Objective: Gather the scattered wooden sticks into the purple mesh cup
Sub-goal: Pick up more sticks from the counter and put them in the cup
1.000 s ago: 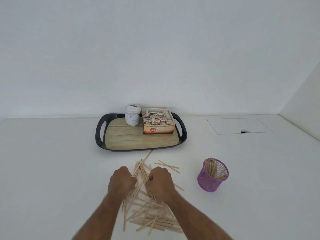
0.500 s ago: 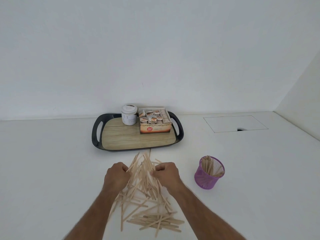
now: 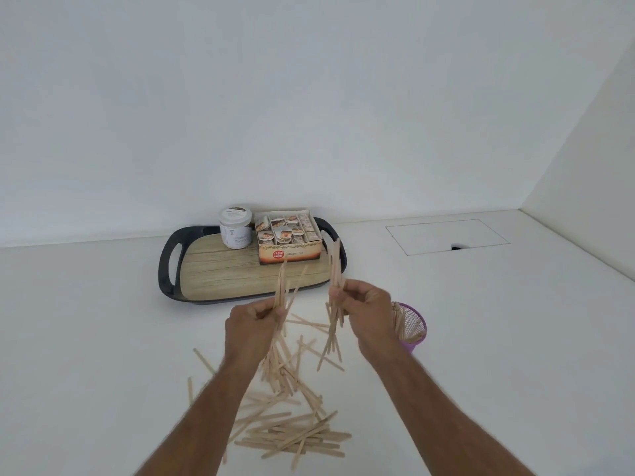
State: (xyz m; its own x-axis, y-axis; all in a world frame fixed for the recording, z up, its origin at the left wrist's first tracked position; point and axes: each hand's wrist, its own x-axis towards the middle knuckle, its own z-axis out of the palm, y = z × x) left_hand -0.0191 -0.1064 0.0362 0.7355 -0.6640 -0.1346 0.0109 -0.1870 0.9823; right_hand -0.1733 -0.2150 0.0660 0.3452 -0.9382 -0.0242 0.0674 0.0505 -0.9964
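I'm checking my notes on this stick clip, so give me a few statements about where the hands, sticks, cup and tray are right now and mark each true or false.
1. Each hand grips a bundle of wooden sticks. True: the left hand and the right hand each hold a bunch.
2. The purple mesh cup is empty. False: sticks already stand in it.
3. Many loose sticks lie on the white table. True.
4. The white jar stands beside the cup. False: it is on the tray, next to the tea box.
5. The cup sits to the left of the left hand. False: it is behind the right hand.
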